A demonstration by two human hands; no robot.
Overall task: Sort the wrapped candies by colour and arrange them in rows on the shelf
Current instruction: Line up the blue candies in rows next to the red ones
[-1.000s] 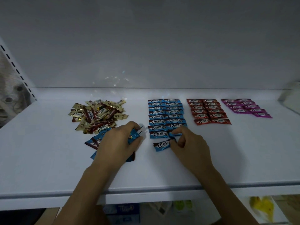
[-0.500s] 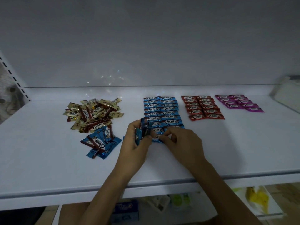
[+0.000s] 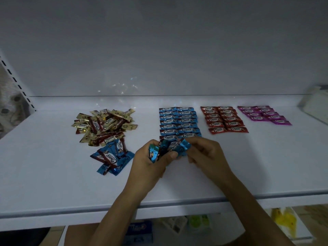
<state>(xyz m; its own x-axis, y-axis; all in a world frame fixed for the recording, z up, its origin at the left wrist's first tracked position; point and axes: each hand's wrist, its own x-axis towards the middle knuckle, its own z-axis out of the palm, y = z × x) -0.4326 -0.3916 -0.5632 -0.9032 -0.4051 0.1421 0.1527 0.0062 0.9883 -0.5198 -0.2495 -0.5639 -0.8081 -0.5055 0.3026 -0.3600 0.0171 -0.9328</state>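
Observation:
On the white shelf [image 3: 53,174] lie two columns of blue candies [image 3: 178,121], two columns of red candies [image 3: 224,119] and a group of purple candies [image 3: 262,114]. A loose heap of gold and brown candies [image 3: 103,126] sits at the left, with a small pile of blue candies [image 3: 112,157] just in front of it. My left hand [image 3: 149,167] grips a bunch of blue candies [image 3: 157,150] in front of the blue columns. My right hand [image 3: 205,155] pinches one blue candy [image 3: 182,146] at the top of that bunch.
The shelf's front edge [image 3: 177,208] runs below my forearms, with packaged goods on a lower shelf [image 3: 177,226]. A slotted upright [image 3: 16,80] stands at the far left. A pale box [image 3: 317,105] rests at the right edge.
My left hand lifted off the small blue pile with several blue candies and moved right. My right hand left the shelf surface and met it, taking hold of one candy.

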